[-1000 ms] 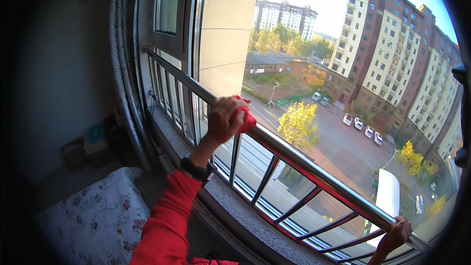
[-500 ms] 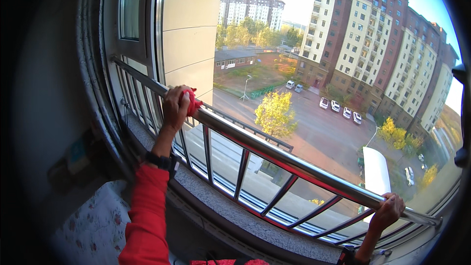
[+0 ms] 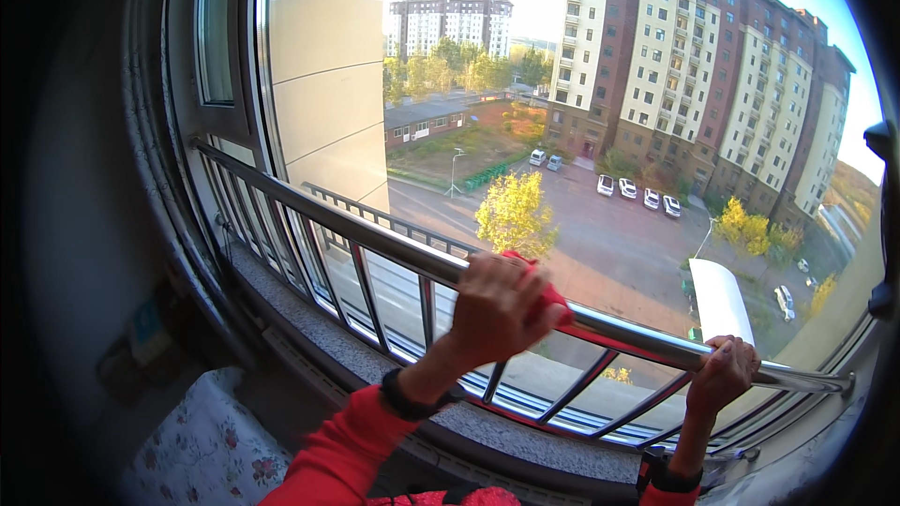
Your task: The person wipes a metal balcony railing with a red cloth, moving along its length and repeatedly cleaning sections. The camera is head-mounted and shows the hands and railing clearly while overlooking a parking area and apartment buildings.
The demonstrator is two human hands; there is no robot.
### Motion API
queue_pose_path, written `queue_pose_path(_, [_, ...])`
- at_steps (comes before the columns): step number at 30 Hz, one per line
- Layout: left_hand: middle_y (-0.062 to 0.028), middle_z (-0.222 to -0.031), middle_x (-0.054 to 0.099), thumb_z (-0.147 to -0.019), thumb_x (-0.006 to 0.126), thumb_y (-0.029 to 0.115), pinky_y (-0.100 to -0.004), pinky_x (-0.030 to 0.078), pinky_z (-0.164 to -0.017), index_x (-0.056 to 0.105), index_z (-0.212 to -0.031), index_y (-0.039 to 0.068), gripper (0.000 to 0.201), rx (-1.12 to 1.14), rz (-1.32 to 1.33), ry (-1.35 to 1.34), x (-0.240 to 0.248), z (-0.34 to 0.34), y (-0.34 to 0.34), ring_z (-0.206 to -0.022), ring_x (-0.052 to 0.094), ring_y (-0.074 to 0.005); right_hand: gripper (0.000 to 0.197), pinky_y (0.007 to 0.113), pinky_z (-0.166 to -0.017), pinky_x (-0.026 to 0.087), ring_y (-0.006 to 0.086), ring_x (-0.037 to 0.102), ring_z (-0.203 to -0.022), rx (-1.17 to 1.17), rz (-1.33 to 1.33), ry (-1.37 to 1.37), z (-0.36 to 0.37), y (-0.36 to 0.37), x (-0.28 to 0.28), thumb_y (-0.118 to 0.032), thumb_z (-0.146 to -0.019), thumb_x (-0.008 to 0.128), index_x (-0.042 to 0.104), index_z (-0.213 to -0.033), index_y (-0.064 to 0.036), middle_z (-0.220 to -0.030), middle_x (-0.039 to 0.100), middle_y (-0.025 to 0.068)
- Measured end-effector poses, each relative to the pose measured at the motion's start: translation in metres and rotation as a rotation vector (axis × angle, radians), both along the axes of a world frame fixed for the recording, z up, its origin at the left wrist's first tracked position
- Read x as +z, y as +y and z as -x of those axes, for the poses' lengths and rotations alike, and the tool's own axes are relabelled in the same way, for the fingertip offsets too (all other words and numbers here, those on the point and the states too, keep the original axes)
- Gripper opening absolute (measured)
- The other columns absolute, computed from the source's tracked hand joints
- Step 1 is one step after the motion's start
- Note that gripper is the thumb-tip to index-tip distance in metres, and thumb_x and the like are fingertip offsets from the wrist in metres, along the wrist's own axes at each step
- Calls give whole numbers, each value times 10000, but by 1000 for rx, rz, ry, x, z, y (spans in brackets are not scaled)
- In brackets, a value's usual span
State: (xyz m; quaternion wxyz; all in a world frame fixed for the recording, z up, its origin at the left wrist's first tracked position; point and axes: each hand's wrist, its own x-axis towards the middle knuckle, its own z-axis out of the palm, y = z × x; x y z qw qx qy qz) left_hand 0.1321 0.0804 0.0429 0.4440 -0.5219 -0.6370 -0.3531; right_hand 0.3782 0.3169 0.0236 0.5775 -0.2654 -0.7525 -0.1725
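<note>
While our left hand presses a red cloth on the rail, fingers curled round both, our right hand grips the rail farther along, above a stone sill and floral fabric.

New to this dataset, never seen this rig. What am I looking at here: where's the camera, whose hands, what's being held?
There is no machine here: a person works with two bare hands. The single picture comes from a wide fisheye camera worn on the person's head, looking down and forward, so straight edges bend near the rim and the red-sleeved forearms enter from the bottom.

The scene is a window with a metal railing in front of the glass, above a stone sill. Outside are apartment blocks, trees and parked cars far below.

The left hand presses a red cloth around the top rail. The right hand grips the same rail further along, with nothing else in it. A floral fabric lies at lower left.
</note>
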Motion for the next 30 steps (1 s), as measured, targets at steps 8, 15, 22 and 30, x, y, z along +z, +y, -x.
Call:
queue_pose_path(8, [-185, -934, 652, -873, 675, 444, -460, 477, -797, 640, -1108, 60, 451, -149, 87, 37, 6, -102, 87, -830, 632, -334, 446, 418, -851, 443, 293, 558, -675, 26, -5, -43, -6, -5, 5, -223, -1030, 301, 546, -685, -82, -673, 560, 100])
queue_pose_path(15, [-112, -852, 612, -824, 698, 375, -437, 490, -737, 646, -1030, 94, 352, -100, 33, 109, 0, -74, 68, -782, 617, -296, 440, 427, -869, 445, 292, 568, -700, 24, -12, -70, -9, -1, 3, -219, -1021, 299, 554, -692, -79, -669, 559, 104])
queue_pose_path(22, [-114, -849, 611, -769, 680, 242, -453, 479, -792, 653, -997, 71, 287, -3, -70, 55, -5, 7, -2, -813, 621, -308, 407, 441, -937, 427, 302, 562, -744, 4, 43, -98, -11, 1, -3, -194, -1021, 299, 544, -720, -68, -716, 555, 114])
queue_pose_path(30, [-117, -956, 645, -841, 641, 177, -458, 424, -925, 644, -1040, 72, 225, 202, -163, -2, -18, 101, -85, -955, 616, -320, 382, 439, -903, 429, 305, 550, -787, -13, 68, -126, -13, 8, -8, -196, -1035, 292, 507, -747, -68, -746, 541, 111])
